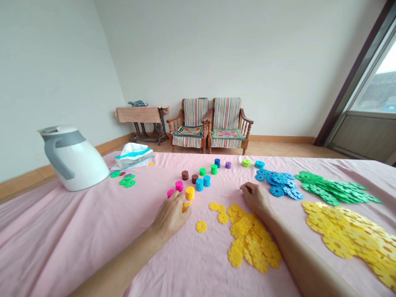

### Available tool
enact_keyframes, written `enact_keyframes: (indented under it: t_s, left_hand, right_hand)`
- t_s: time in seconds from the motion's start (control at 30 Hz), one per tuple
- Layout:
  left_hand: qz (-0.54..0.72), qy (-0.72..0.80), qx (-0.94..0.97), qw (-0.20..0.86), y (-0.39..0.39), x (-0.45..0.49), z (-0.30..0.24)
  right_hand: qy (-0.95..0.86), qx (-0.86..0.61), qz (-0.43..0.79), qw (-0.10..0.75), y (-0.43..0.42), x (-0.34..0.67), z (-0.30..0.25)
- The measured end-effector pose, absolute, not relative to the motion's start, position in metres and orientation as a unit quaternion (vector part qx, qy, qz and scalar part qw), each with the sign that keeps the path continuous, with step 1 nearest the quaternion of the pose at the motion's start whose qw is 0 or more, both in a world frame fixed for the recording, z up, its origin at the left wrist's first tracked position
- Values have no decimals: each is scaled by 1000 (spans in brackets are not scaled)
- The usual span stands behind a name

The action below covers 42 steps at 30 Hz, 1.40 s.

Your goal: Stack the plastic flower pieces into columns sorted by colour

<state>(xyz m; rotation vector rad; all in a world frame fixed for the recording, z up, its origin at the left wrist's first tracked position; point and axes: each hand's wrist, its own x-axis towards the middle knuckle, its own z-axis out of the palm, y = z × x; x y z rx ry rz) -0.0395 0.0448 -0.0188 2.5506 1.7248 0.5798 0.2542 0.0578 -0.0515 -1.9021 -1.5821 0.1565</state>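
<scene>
Left hand (171,215): grip narrowed on a yellow disc (186,206), just short of the yellow stack (189,193) at the hand's 1 o'clock; pink stacks (179,186) stand at 12 o'clock. Right hand (256,198): fingers curled, near the table (173,264); whether its grip holds anything cannot be told. From it, the yellow pile (253,241) lies at 6 o'clock, the blue pile (280,181) at 2 o'clock.

Over there a yellow stack (189,193) stands upright — one yellow disc (186,206) held just before it — notched yellow pieces (252,241) heaped nearby.
</scene>
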Motion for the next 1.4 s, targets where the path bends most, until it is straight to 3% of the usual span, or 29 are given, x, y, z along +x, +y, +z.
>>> enact_keyframes:
  t_s: [0.47, 0.77, 1.03, 1.4]
  left_hand:
    - [251, 491, 834, 8, 38, -47, -18]
    - [334, 478, 809, 68, 38, -54, -9]
    - [271, 513, 752, 313, 49, -71, -12]
    - [268, 521, 765, 267, 48, -74, -13]
  right_hand:
    - [-602, -728, 64, 323, 57, 254, -51]
    - [-606, -723, 63, 326, 58, 255, -52]
    - [-604, -724, 59, 326, 59, 256, -53]
    - [-604, -727, 58, 321, 59, 257, -54]
